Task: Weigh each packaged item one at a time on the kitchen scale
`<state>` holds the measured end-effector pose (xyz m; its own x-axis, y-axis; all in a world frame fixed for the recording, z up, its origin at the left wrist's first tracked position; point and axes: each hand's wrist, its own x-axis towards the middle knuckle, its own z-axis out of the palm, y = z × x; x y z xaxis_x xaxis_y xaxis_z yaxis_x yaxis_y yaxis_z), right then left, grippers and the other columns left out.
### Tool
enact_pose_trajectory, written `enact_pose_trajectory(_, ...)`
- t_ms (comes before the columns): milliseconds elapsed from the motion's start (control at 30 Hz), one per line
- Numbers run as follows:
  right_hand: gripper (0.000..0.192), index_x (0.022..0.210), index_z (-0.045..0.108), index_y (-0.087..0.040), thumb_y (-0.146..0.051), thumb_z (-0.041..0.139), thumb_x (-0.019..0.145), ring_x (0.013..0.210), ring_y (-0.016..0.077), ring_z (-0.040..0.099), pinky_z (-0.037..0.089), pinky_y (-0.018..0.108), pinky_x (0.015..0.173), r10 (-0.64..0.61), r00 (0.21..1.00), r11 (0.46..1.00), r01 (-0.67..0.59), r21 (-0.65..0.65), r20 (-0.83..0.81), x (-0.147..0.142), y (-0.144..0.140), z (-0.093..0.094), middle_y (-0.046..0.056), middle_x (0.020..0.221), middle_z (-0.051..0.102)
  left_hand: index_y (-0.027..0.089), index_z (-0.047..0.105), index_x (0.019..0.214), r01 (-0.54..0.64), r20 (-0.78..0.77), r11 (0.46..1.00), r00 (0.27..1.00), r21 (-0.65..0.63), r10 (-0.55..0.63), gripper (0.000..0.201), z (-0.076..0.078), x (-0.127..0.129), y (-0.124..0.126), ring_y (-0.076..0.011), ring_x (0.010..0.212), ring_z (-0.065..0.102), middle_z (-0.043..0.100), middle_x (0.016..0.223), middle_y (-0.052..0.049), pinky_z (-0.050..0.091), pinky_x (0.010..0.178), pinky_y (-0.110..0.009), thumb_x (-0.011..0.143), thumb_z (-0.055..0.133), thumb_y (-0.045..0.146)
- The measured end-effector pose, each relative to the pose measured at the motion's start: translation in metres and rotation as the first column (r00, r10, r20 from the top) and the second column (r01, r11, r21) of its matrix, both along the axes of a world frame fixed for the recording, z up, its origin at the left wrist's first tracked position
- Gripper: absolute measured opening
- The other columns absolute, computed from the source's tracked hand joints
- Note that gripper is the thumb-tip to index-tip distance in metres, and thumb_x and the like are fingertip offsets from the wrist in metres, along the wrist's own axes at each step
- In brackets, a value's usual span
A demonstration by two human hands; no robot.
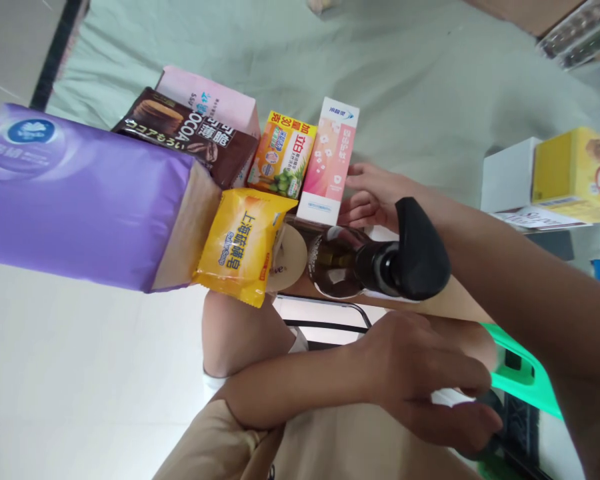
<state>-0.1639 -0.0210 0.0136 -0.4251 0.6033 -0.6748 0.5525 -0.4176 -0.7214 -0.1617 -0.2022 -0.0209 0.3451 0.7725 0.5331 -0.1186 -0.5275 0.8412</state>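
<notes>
My right hand (373, 197) reaches in from the right and grips the near end of a pink and white box (330, 160), thumb on one side and fingers on the other. Beside that box are an orange and yellow box (280, 153), a brown cocoa biscuit pack (190, 137) and a pink box (210, 100). A brown pump bottle (337, 263) with a black pump head lies just below my right wrist. My left hand (430, 387) is lower, curled around a dark object (485, 407) that is mostly hidden.
A large purple tissue pack (80, 193) and a yellow soap packet (240, 243) stick out at the left. A green plastic piece (520, 373) lies by my left hand. A yellow box (575, 173) and a white box (507, 173) stand at the right on pale green cloth (430, 80).
</notes>
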Motion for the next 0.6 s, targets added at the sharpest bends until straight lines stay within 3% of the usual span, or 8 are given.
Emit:
enact_pose_trajectory(167, 0.05, 0.126, 0.055, -0.028, -0.052, 0.07, 0.085, 0.072, 0.0195, 0.075, 0.06, 0.028, 0.067, -0.012, 0.999, 1.0, 0.011, -0.02, -0.04, -0.005, -0.003, 0.003, 0.001, 0.075, 0.075, 0.019, 0.059, 0.075, -0.001, 0.026, 1.0, 1.0, 0.02, 0.0, 0.041, 0.004, -0.006, 0.001, -0.0085, 0.075, 0.066, 0.072, 0.09, -0.004, 0.045, 0.065, -0.027, 0.1, 0.046, 0.049)
enact_pose_trajectory(333, 0.039, 0.127, 0.055, -0.027, -0.043, 0.064, 0.092, 0.074, 0.0199, 0.077, 0.06, 0.03, 0.069, -0.166, 0.986, 0.986, 0.166, 0.007, -0.018, 0.017, -0.009, 0.025, 0.003, 0.079, 0.078, 0.021, 0.057, 0.071, -0.034, 0.014, 0.999, 0.999, 0.013, 0.034, 0.045, 0.001, -0.002, 0.0, -0.0088, 0.058, 0.054, 0.064, 0.068, 0.001, 0.039, 0.059, -0.028, 0.1, 0.044, 0.054)
enact_pose_trajectory(400, 0.039, 0.126, 0.057, -0.028, -0.043, 0.064, 0.091, 0.079, 0.0202, 0.078, 0.062, 0.032, 0.073, -0.246, 0.962, 0.967, 0.251, 0.034, -0.115, 0.047, -0.019, 0.032, 0.003, 0.085, 0.079, 0.022, 0.056, 0.071, -0.054, 0.019, 0.999, 0.998, -0.004, 0.054, 0.043, -0.003, 0.003, -0.001, -0.0091, 0.053, 0.05, 0.062, 0.063, 0.002, 0.037, 0.056, -0.028, 0.098, 0.046, 0.054)
enact_pose_trajectory(500, 0.046, 0.123, 0.061, -0.03, -0.049, 0.074, 0.082, 0.081, 0.0199, 0.077, 0.065, 0.035, 0.079, -0.353, 0.892, 0.917, 0.389, 0.083, -0.282, 0.12, -0.044, 0.026, 0.001, 0.086, 0.079, 0.022, 0.057, 0.074, -0.093, 0.029, 0.996, 0.995, 0.0, 0.093, 0.042, -0.009, 0.01, -0.004, -0.0098, 0.049, 0.049, 0.061, 0.059, 0.003, 0.034, 0.054, -0.029, 0.098, 0.045, 0.055)
enact_pose_trajectory(600, 0.044, 0.112, 0.067, -0.029, -0.053, 0.079, 0.076, 0.073, 0.0174, 0.074, 0.065, 0.032, 0.074, -0.537, 0.776, 0.797, 0.595, 0.102, -0.33, 0.21, -0.083, 0.005, -0.001, 0.077, 0.075, 0.021, 0.058, 0.078, -0.112, 0.053, 0.993, 0.992, 0.04, 0.11, 0.047, -0.01, 0.014, -0.004, -0.0104, 0.049, 0.051, 0.064, 0.06, 0.002, 0.036, 0.058, -0.03, 0.106, 0.035, 0.05)
